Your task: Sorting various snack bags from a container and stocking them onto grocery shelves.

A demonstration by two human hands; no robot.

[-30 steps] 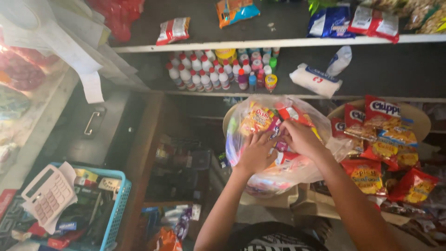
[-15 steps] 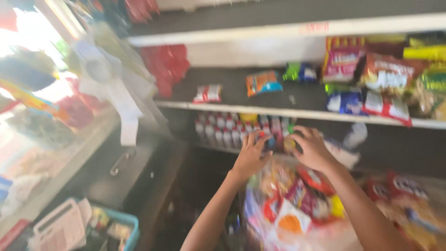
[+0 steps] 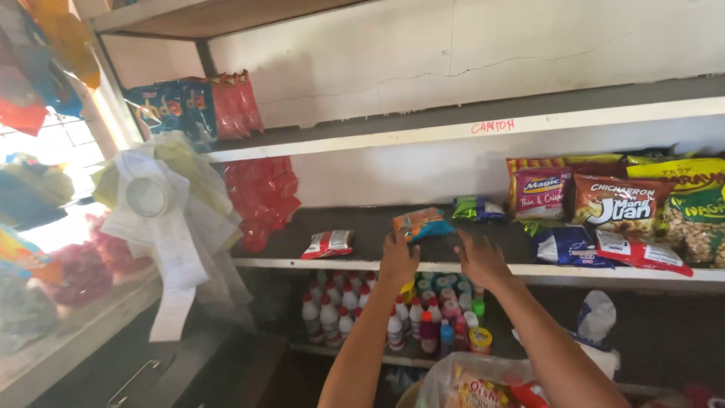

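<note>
Left hand [image 3: 398, 259] grips the orange-blue snack packet [image 3: 421, 224] on the shelf [image 3: 362, 236], right hand [image 3: 480, 259] open beside it, packet not yet released.

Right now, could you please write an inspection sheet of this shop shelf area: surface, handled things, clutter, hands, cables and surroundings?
Surface: dark shelf with white front edge, partly bare in the middle.
Handled things: small orange and blue snack packet, lying on the shelf just beyond the fingers.
Clutter: red and white flat packet, green packet, row of large snack bags at right, small white bottles with coloured caps on the shelf below.
Hands: left hand at the orange packet's edge, contact unclear; right hand flat on the shelf, empty.
Cables: nothing seen.
Surroundings: bundle of paper slips hanging at left, clear plastic bag of snacks below the arms.
</note>
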